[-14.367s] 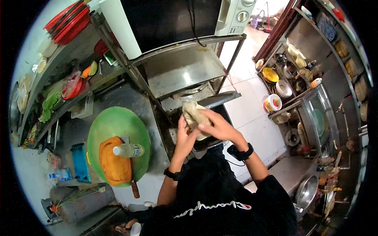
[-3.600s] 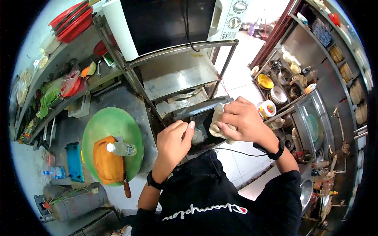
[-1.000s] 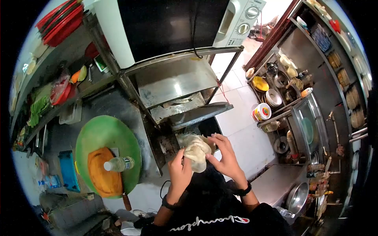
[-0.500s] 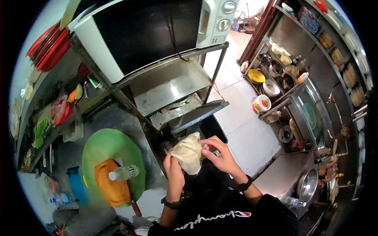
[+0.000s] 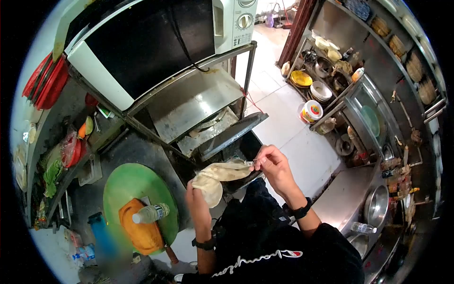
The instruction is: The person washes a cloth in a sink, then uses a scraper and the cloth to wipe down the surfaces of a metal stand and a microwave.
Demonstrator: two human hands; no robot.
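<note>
A limp cream cloth [image 5: 220,173], wrinkled and smudged with darker marks, stretches between my two hands. Its wide lower end droops beside my left hand [image 5: 197,207], whose fingers are closed on its left edge and partly hidden behind it. On the other side, my right hand [image 5: 275,169] pinches the narrow gathered tip between thumb and fingers. Below the cloth is a dark open bin [image 5: 247,144], with its raised lid [image 5: 236,135] tilted behind.
To the left, a green round board [image 5: 118,182] carries an orange-brown wooden board [image 5: 137,232] and a clear bottle [image 5: 151,213]. A microwave [image 5: 151,49] sits on a metal rack ahead. Shelves with bowls [image 5: 321,91] and a white bucket [image 5: 311,110] stand at the right.
My right hand has moved up and right, drawing the bunched cloth out into a long strip. My left hand has shifted slightly left and down, and the view has turned a little.
</note>
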